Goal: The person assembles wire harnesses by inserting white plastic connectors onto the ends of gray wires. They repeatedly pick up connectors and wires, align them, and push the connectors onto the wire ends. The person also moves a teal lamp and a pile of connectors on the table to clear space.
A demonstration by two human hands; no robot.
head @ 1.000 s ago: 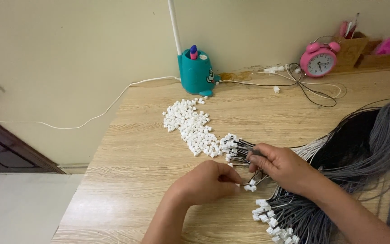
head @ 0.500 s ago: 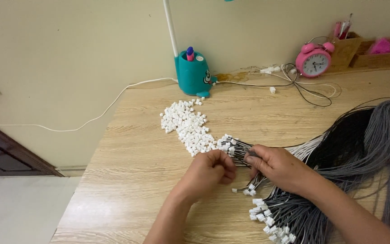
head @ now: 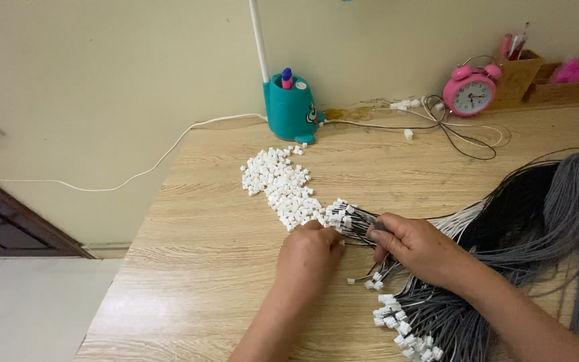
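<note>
My left hand (head: 309,258) rests on the wooden table (head: 209,255) with its fingertips at the near end of a pile of small white plastic connectors (head: 281,182). Whether it pinches one is hidden by the fingers. My right hand (head: 415,247) is closed around a bundle of thin black and grey wires (head: 544,214), just behind their white-tipped ends (head: 340,214). More wire ends with white connectors (head: 403,325) lie fanned out below my right wrist.
A teal lamp base holding pens (head: 291,107) stands at the back by the wall. A pink alarm clock (head: 469,94), wooden organisers (head: 519,75) and loose white cables (head: 437,117) sit at the back right. The table's left edge drops to the floor (head: 28,308).
My left hand has moved up and right, from the bare table to the connector pile beside the wire ends. The right hand keeps hold of the bundle.
</note>
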